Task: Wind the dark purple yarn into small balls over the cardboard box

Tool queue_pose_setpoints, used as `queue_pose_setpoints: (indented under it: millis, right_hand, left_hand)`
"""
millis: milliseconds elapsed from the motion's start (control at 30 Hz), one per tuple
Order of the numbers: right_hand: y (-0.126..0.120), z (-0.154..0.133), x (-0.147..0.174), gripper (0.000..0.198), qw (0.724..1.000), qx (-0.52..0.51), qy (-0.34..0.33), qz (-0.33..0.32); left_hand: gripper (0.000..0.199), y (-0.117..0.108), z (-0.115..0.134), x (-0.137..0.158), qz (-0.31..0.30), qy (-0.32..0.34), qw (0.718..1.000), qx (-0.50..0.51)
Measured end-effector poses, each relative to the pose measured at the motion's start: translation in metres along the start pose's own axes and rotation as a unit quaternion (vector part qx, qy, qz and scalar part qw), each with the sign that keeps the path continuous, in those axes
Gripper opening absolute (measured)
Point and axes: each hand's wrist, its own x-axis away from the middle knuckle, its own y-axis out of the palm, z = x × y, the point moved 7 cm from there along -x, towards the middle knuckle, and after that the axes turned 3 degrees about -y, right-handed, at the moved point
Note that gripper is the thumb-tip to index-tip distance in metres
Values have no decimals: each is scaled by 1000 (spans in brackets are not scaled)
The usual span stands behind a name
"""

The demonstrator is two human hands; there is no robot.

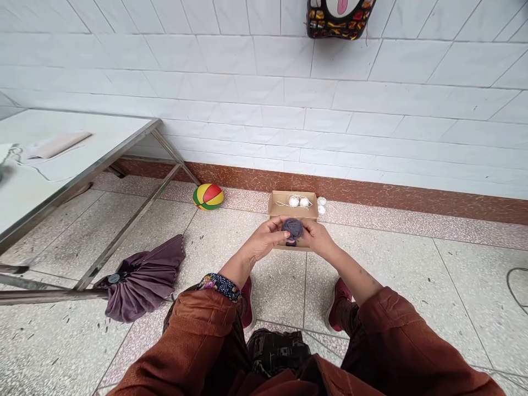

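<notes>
A dark purple-grey ball of yarn (292, 227) is held between my two hands, above a cardboard box on the floor. My left hand (266, 239) grips its left side, thumb in front. From the right, the fingers of my right hand (317, 236) close against the ball. Behind it, the cardboard box (272, 204) holds white yarn balls (293, 201) with a loose strand. In the nearer part of the box, a dark piece (291, 243) shows just below the held ball, partly hidden.
More white balls (322, 205) lie right of the box. A colourful ball (208, 196) rests by the wall, left of the box. A metal-framed table (111, 129) stands at left, with a purple cloth bag (144, 280) by its leg. A cable (515, 286) lies far right.
</notes>
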Motion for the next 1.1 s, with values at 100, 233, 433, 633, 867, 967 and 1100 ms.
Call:
queue_pose_setpoints:
  millis: [100, 233, 433, 633, 867, 967, 1100]
  right_hand:
    - [9, -7, 4, 20, 999, 14, -18, -39]
    - [17, -33, 13, 24, 989, -21, -71, -127]
    - [-9, -47, 10, 25, 986, -127, -47, -93]
    - [-30, -33, 0, 25, 994, -108, -30, 16]
    - [-7, -12, -1, 22, 1000, -29, 5, 7]
    - [10, -12, 6, 21, 998, 9, -1, -57]
    - [27, -37, 21, 23, 983, 3, -69, -172]
  left_hand:
    - [43, -20, 0, -1, 96, 2, 995, 11]
    - [43, -38, -1, -1, 200, -3, 976, -84]
    - [46, -29, -6, -3, 146, -17, 960, -238]
    - [70, 3, -11, 0, -48, -23, 986, -159]
    - [61, 2, 9, 2, -24, 33, 999, -6]
    - [49, -17, 15, 0, 80, 53, 995, 25]
    - [47, -36, 15, 1, 195, 52, 979, 4]
